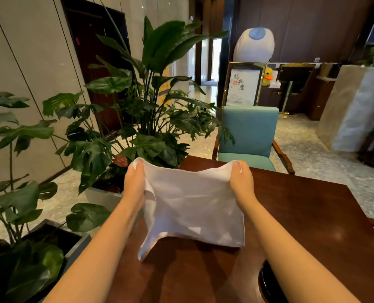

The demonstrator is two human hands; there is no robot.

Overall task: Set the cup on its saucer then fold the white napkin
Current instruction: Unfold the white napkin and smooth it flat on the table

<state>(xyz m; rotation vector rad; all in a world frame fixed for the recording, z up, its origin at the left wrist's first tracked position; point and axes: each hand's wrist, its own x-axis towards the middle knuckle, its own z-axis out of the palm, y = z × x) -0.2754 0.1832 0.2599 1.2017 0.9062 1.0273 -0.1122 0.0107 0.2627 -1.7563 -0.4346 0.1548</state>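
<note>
The white napkin (pixel 192 206) hangs in the air above the dark wooden table (pixel 312 215), stretched between both hands. My left hand (pixel 135 180) pinches its upper left corner, and my right hand (pixel 240 180) pinches the upper right corner. The cloth droops toward me; its lower left corner hangs loose close to the tabletop. A dark round object (pixel 266 281) shows partly under my right forearm at the table's near edge; I cannot tell whether it is the saucer. No cup is visible.
A teal armchair (pixel 247 136) stands at the table's far side. Large potted plants (pixel 124 119) in grey planters crowd the table's left edge. A framed sign (pixel 242 84) and a counter stand farther back on the right.
</note>
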